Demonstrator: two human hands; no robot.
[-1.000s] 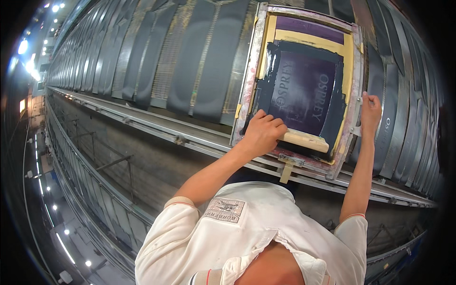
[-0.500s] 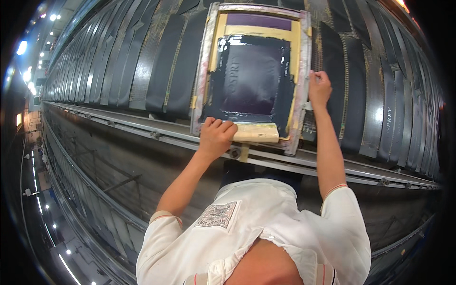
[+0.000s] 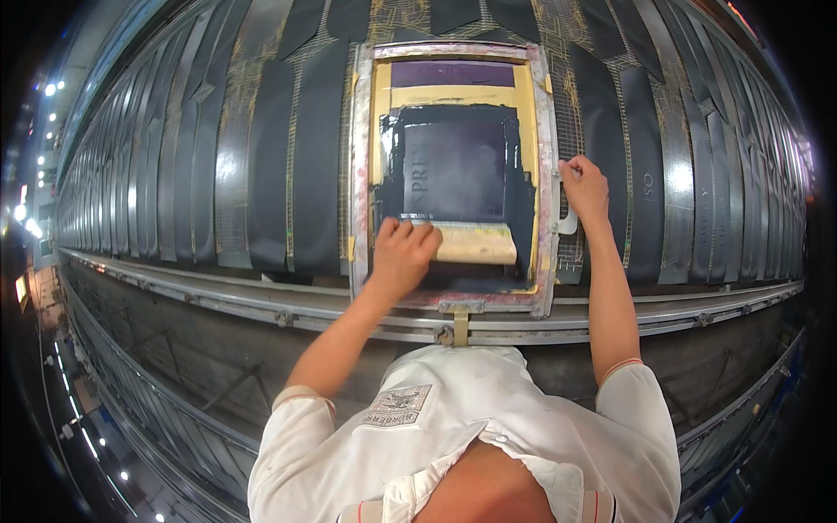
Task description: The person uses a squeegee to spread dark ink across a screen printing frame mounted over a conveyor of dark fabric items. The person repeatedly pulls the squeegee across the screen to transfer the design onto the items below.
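A screen-printing frame (image 3: 539,105) with purple mesh, yellow tape and dark ink lies over the dark sheets in front of me. Its near end meets the metal rail. My left hand (image 3: 405,254) is closed round the left end of a squeegee (image 3: 475,244) with a pale handle, which lies crosswise on the lower part of the mesh. Dark ink (image 3: 392,139) borders the printing area, where raised-looking lettering shows through. At the frame's right side, my right hand (image 3: 586,187) has its fingers curled at a metal side handle (image 3: 568,223), partly hidden by the hand.
Rows of dark sheets (image 3: 314,174) lie on the long table to both sides, with yellow-stained grid strips between them. A metal rail (image 3: 218,288) with clamps runs along the near edge. A bracket (image 3: 460,324) at the frame's near end reaches this rail.
The frame, tilted earlier, now sits square to the rail and lower in view; the view has shifted too. My left hand and squeegee are a little farther up the mesh.
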